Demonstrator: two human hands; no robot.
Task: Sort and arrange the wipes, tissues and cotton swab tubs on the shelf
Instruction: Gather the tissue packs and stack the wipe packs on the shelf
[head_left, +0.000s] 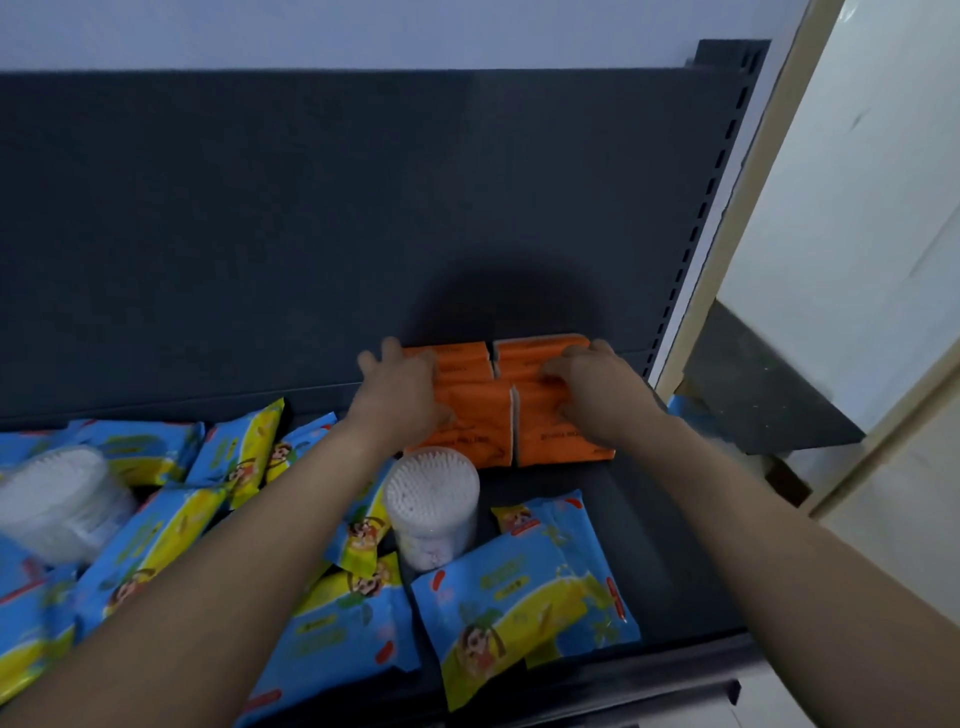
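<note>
Several orange tissue packs (485, 421) lie in a block at the back right of the dark shelf (649, 545), against its back panel. My left hand (402, 387) rests flat on the left packs with fingers spread. My right hand (592, 389) presses on the right packs, fingers curled over their top. A clear cotton swab tub (432, 506) stands upright just in front of the orange block. A second swab tub (57, 501) lies at the far left, blurred. Blue and yellow wipes packs (524, 592) are scattered over the shelf's front and left.
The dark back panel (311, 234) rises behind the shelf, with a slotted upright (696, 234) at its right edge. Beyond that stand a pale wall and a door frame (857, 208). A bare strip of shelf lies right of the wipes.
</note>
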